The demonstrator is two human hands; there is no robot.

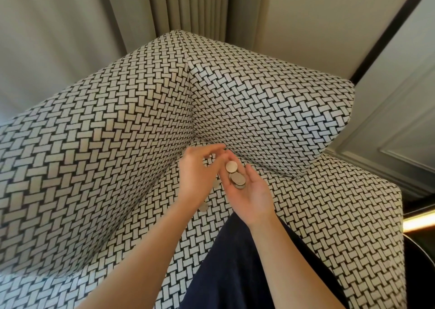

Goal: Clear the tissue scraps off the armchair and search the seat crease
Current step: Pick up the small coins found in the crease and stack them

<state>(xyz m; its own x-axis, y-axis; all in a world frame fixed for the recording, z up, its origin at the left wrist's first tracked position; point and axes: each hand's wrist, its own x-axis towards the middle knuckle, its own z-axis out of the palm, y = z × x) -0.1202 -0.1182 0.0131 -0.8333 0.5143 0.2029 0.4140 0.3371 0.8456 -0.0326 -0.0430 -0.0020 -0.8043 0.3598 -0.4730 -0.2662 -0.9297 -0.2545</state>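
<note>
while palm-up over the armchair (113,125), right hand (250,199) with coins (237,178), seat crease (270,168) beyond

Armchair (94,143): black-and-white basket-weave upholstery, two upright panels meeting in a corner.
Seat (317,226): same weave.
On the seat: one coin (203,207) near the left panel; navy cloth (235,261) across the front.

You had one armchair (117,132) before you, two hands above its seat, your left hand (200,174) and your right hand (249,195), at least three coins (237,178) in the right palm, one loose coin (203,207) on the seat, one curtain (188,4) behind.
</note>
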